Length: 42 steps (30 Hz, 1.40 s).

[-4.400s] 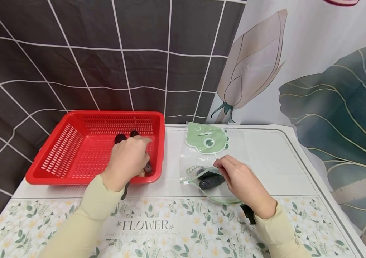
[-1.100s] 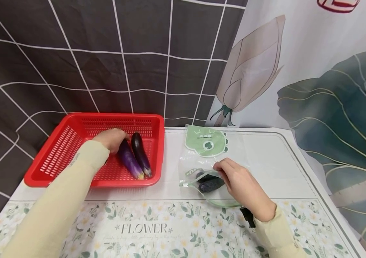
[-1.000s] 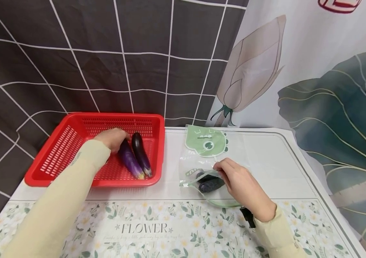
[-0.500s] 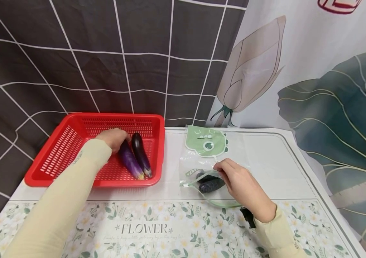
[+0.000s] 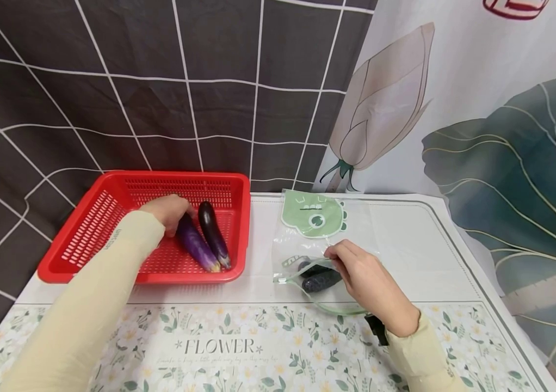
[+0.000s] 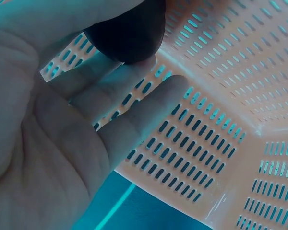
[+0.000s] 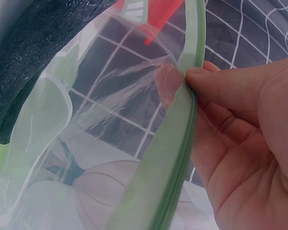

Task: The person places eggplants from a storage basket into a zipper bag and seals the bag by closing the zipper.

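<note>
In the head view, two eggplants lie side by side in the right half of a red basket (image 5: 241, 228). My left hand (image 5: 167, 212) reaches into it and holds the far end of the left, purple eggplant (image 5: 195, 245); in the left wrist view, thumb and fingers lie around its dark end (image 6: 129, 33). The darker eggplant (image 5: 213, 231) rests just right of it. My right hand (image 5: 368, 277) pinches the green zip edge (image 7: 175, 143) of a clear zip bag (image 5: 285, 245), keeping its mouth apart. Inside are dark, bumpy-skinned cucumbers (image 5: 321, 280).
The basket's perforated walls (image 6: 182, 143) rise around the left hand. A white table mat with a floral print (image 5: 229, 370) lies under basket and bag. Behind hang a dark grid-patterned cloth (image 5: 219, 109) and a flower-printed curtain (image 5: 385, 109).
The left hand has moved from over both eggplants to the far end of the purple one, which has lately shifted slightly left. The right hand keeps its hold on the bag.
</note>
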### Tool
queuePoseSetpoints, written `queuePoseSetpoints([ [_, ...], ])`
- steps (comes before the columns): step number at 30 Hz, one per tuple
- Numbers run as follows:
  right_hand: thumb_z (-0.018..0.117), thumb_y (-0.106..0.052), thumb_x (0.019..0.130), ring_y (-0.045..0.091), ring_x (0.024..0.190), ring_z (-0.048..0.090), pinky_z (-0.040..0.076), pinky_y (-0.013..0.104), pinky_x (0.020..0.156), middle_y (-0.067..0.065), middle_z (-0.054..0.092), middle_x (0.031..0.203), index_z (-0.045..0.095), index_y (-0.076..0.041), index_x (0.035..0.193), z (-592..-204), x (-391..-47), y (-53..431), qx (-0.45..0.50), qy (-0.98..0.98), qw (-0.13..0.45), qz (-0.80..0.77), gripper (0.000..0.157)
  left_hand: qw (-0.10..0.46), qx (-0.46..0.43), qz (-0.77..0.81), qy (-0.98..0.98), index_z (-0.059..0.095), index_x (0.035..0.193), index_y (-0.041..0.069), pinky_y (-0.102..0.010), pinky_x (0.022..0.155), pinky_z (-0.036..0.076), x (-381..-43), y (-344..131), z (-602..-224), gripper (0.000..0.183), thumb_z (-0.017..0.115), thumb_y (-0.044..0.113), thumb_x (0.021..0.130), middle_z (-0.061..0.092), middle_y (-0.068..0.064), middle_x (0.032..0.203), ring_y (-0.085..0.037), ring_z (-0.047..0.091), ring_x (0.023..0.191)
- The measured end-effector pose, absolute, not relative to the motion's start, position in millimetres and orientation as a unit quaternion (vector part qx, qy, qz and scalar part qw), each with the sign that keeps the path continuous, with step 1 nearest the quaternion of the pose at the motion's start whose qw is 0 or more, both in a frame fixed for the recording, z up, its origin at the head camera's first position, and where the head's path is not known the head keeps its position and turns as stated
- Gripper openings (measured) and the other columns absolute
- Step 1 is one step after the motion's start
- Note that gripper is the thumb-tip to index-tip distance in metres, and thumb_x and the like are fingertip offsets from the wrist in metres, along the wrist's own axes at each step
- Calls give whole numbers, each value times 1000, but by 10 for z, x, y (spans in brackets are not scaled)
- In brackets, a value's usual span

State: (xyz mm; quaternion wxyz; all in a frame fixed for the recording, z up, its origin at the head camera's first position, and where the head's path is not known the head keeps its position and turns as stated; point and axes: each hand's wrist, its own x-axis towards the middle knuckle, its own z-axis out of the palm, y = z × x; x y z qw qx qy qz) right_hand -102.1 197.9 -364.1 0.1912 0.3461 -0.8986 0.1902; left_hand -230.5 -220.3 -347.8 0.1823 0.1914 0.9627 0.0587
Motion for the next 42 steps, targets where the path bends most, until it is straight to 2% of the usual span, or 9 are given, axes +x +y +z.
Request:
queuePoseSetpoints([
  [5, 66, 8, 90, 14, 85, 66, 57, 32, 71, 3, 66, 98, 65, -5, 101, -3635, -1024, 1979, 347, -898, 192, 190, 17, 186, 189, 65, 962, 74, 118, 8, -34, 69, 51, -2313, -2242, -3479, 58, 74, -18, 66, 69, -17, 106, -28, 60, 88],
  [11, 66, 8, 90, 14, 85, 65, 57, 32, 70, 3, 66, 97, 65, -5, 101, -3633, -1020, 1979, 346, -899, 190, 190, 17, 203, 181, 65, 960, 74, 119, 9, -42, 80, 55, -2283, -2255, -3454, 54, 79, -14, 70, 70, -15, 107, -28, 61, 93],
  [19, 68, 9, 88, 13, 84, 65, 57, 32, 69, 3, 65, 97, 65, -5, 100, -3636, -1018, 1977, 346, -897, 197, 191, 19, 214, 187, 65, 957, 74, 118, 8, -49, 89, 54, -2259, -2271, -3408, 51, 82, -10, 71, 70, -14, 107, -30, 62, 97],
  [30, 65, 7, 92, 14, 85, 66, 57, 32, 70, 3, 66, 98, 65, -5, 101, -3641, -1016, 1983, 347, -897, 193, 192, 15, 204, 198, 59, 957, 72, 121, 6, -53, 93, 52, -2243, -2326, -3351, 52, 84, -7, 72, 70, -15, 109, -33, 63, 100],
  [38, 69, 10, 87, 13, 85, 65, 57, 32, 70, 3, 65, 98, 65, -5, 101, -3637, -1021, 1981, 347, -898, 194, 191, 20, 180, 205, 52, 961, 72, 122, 6, -53, 93, 52, -2221, -2389, -3289, 55, 85, -7, 71, 69, -17, 110, -35, 62, 101],
  [42, 69, 9, 88, 14, 85, 65, 57, 32, 71, 3, 66, 98, 65, -5, 101, -3635, -1017, 1985, 346, -898, 192, 190, 19, 172, 210, 53, 961, 71, 123, 3, -53, 92, 52, -2191, -2414, -3250, 54, 85, -5, 71, 69, -17, 109, -36, 61, 101],
])
